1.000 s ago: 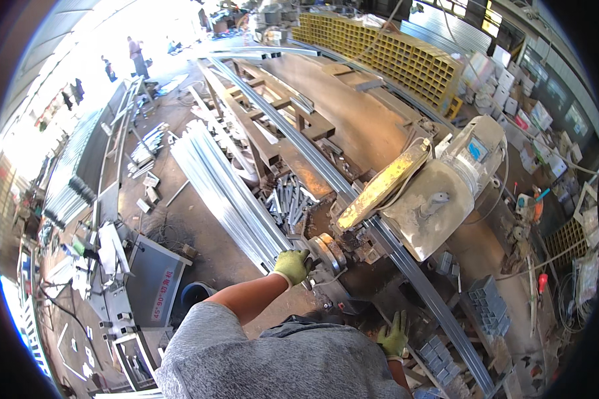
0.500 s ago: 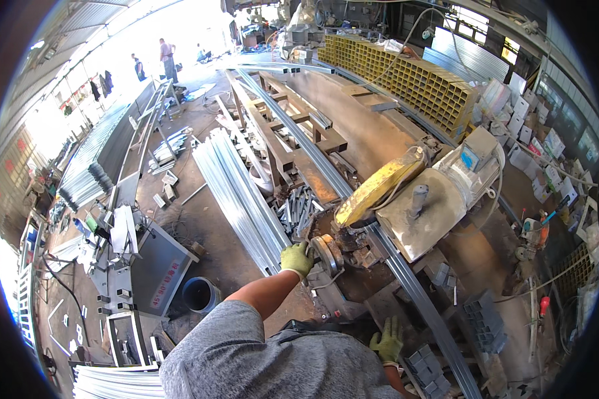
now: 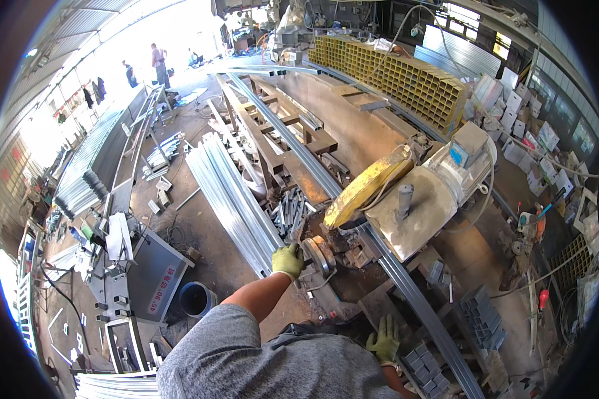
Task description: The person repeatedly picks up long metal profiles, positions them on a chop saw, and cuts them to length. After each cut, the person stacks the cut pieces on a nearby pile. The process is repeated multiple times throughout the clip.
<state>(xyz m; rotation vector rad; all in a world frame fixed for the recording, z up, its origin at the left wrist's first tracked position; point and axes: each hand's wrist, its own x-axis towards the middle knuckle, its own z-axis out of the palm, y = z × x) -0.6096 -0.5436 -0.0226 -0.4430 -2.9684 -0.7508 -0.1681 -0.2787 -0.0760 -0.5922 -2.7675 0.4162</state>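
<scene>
My left hand (image 3: pixel 288 261), in a yellow-green glove, is closed at the left side of a round metal handwheel (image 3: pixel 319 254). Its fingers curl over the wheel's near side, where the grip itself is hidden. The wheel sits at the front of a cut-off saw with a yellow blade guard (image 3: pixel 368 186) and a dusty motor housing (image 3: pixel 406 209). Long grey metal tubes (image 3: pixel 409 286) run under the guard and out toward me on the right. My gloved right hand (image 3: pixel 384 340) is open, fingers spread, beside the tubes and touching nothing I can make out.
Short cut tube pieces (image 3: pixel 482 319) are stacked to the right of the long tubes. Silvery profiles (image 3: pixel 229 199) lie left of the saw, near a dark bucket (image 3: pixel 197 299). A rack of yellow square tubes (image 3: pixel 393 80) stands behind. Several people are far off at the bright opening.
The whole view has shifted slightly, so everything appears a little farther left. Both hands keep about the same places and poses; the tubes and saw look unchanged.
</scene>
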